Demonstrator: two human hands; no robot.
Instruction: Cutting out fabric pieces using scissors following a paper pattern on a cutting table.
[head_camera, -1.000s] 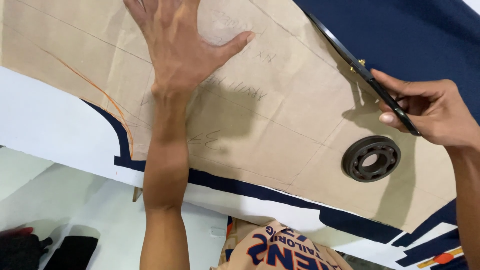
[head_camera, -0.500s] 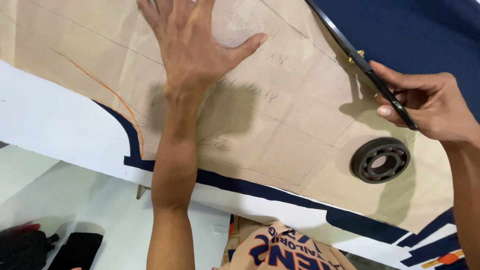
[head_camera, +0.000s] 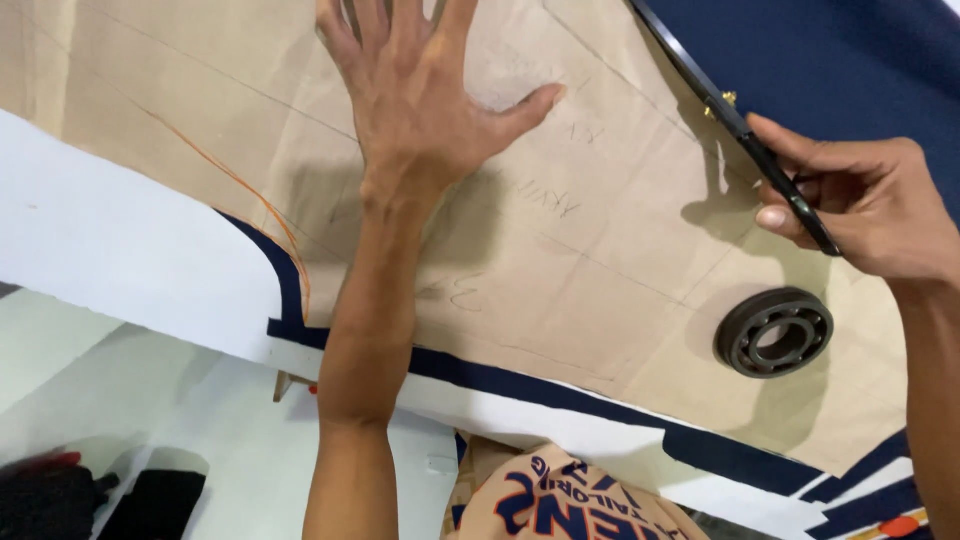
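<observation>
While your left hand (head_camera: 425, 110) presses flat with spread fingers on the brown paper pattern (head_camera: 600, 250), pinning it to the fabric (head_camera: 860, 70), your right hand (head_camera: 870, 205) grips the scissors (head_camera: 735, 120) along its far edge. Near your right wrist, the metal bearing (head_camera: 773, 332) weighs down that corner.

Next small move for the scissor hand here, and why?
Probably close the blades and run the scissors on along the edge of the brown paper pattern. The right hand grips them at that edge over the navy fabric; the left hand lies flat on the paper and a bearing ring weighs it down, so it looks pinned.
</observation>
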